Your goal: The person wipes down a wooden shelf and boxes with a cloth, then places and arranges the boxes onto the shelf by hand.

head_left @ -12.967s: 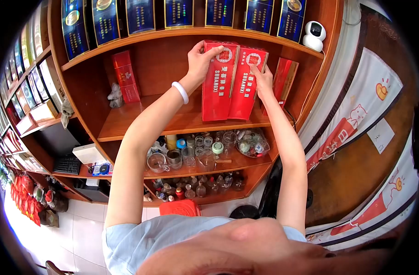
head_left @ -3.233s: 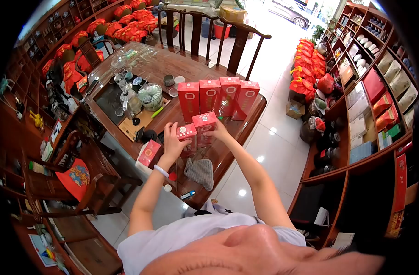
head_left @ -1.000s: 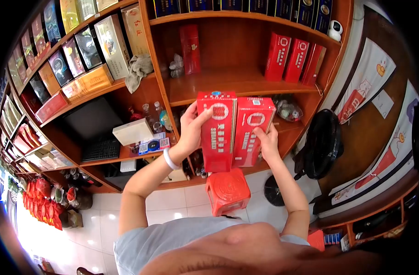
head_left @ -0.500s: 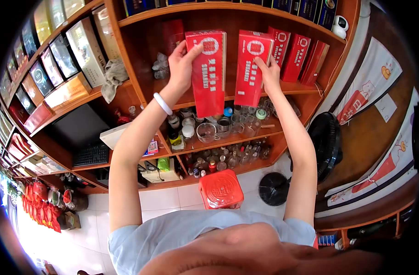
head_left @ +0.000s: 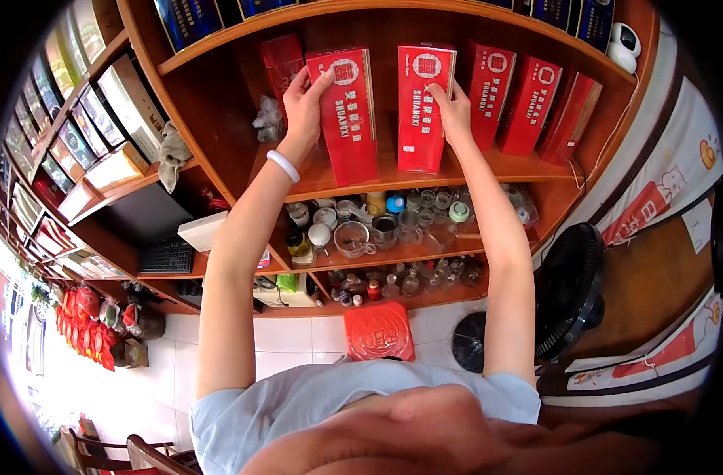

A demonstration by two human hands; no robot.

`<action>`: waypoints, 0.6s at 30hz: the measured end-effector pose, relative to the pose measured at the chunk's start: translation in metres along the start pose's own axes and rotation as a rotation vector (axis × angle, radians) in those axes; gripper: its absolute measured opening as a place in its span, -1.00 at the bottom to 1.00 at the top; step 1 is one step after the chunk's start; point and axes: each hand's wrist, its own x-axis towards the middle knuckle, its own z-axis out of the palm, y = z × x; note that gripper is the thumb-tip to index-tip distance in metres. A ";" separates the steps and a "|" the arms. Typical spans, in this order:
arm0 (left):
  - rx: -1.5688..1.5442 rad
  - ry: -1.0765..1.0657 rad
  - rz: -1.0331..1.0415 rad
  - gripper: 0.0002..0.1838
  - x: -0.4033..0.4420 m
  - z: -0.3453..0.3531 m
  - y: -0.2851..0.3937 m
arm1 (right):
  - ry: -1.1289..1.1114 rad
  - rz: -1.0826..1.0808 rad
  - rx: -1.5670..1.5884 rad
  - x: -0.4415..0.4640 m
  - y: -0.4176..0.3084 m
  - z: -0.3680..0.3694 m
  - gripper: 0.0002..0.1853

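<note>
Grasping 1 red SHUANGXI carton [head_left: 351, 134] apiece, left hand [head_left: 303, 109] and right hand [head_left: 454, 117] are needing even, gentle pressure.

A brown wooden shelf [head_left: 519, 169] with a gently curved front edge stretches before me. Towards its left end sits a crumpled pale bundle [head_left: 269, 119], my reference point here. Just beside the bundle, a tall red box [head_left: 280, 59] stands upright. Well to the bundle's right stand three red cartons in a row: a near carton [head_left: 490, 95], a middle carton [head_left: 529, 107] and, furthest from it, an end carton [head_left: 567, 119]. Whether the left carton [head_left: 350, 123] and right carton [head_left: 423, 115] in my hands touch the shelf, I cannot tell.
</note>
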 end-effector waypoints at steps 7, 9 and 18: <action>0.089 -0.065 -0.084 -0.46 -0.031 -0.020 -0.030 | -0.046 0.035 -0.231 -0.046 0.041 -0.026 -0.30; 0.257 -0.133 -0.138 -0.43 -0.055 -0.035 -0.042 | -0.048 -0.020 -0.313 -0.065 0.059 -0.035 -0.31; 0.240 -0.302 -0.318 -0.45 -0.076 -0.076 -0.086 | -0.155 0.063 -0.636 -0.060 0.088 -0.064 -0.26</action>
